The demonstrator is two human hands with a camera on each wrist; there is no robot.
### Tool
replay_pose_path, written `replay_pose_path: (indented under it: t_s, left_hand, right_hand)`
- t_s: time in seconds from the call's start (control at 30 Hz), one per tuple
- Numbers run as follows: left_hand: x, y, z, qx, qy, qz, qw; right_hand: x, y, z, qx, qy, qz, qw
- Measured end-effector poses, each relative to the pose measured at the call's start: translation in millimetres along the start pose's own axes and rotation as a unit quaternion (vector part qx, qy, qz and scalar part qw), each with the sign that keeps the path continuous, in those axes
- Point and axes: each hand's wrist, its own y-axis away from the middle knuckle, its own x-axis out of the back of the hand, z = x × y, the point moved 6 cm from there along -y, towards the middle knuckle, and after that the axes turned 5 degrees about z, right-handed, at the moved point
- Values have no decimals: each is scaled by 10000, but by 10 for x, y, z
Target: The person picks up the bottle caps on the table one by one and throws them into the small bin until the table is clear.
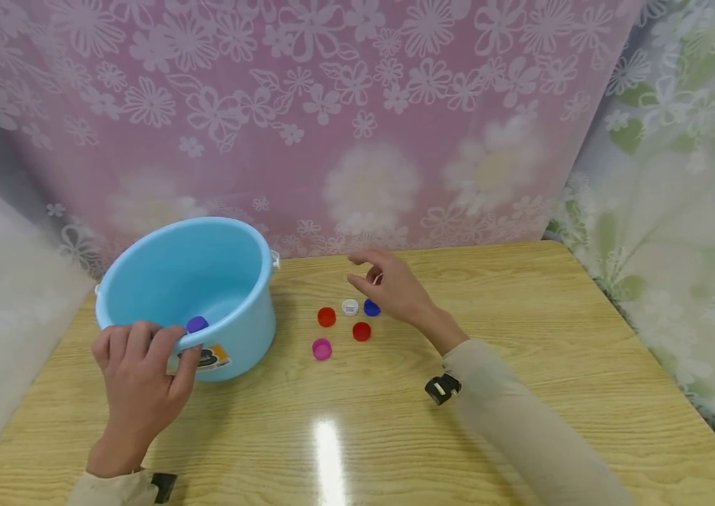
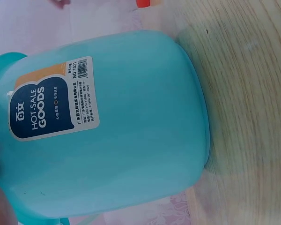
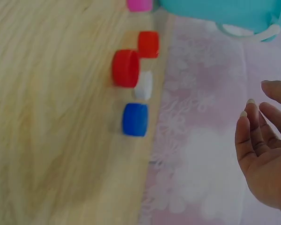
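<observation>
My left hand (image 1: 142, 369) grips the near rim of a light blue bucket (image 1: 249, 337), thumb outside the wall. Inside the bucket, just past that rim, a purple bottle cap (image 1: 196, 324) shows. My right hand (image 1: 395, 284) hovers over the table with loosely bent fingers and nothing between them. Beneath and left of it lie a blue cap (image 1: 372, 307), a white cap (image 1: 350, 307), a red cap (image 1: 326, 317), another red cap (image 1: 361, 331) and a pink cap (image 1: 322, 348). In the right wrist view the fingers are apart from the blue cap (image 3: 135, 119).
The wooden table (image 1: 522, 351) meets a pink flowered cloth (image 1: 357, 140) along its back edge. A printed label (image 2: 51, 103) is stuck on the bucket's near side. At the right hangs a green and white flowered curtain (image 1: 667, 232).
</observation>
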Motion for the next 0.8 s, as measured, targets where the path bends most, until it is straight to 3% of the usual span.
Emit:
replay_pose_path:
  t_s: [0.3, 0.57, 0.8]
  left_hand:
    - [8, -4, 9, 9, -19, 33, 10000]
    - [1, -17, 8, -33, -24, 93, 9999]
    - [-1, -8, 0, -15, -16, 22, 10000]
  right_hand:
    - [-27, 98, 424, -683, 205, -442, 9965]
    - [-128, 147, 613, -1068, 199, -1003, 9890]
    - [-271, 181, 764, -1298, 651, -1312, 9807]
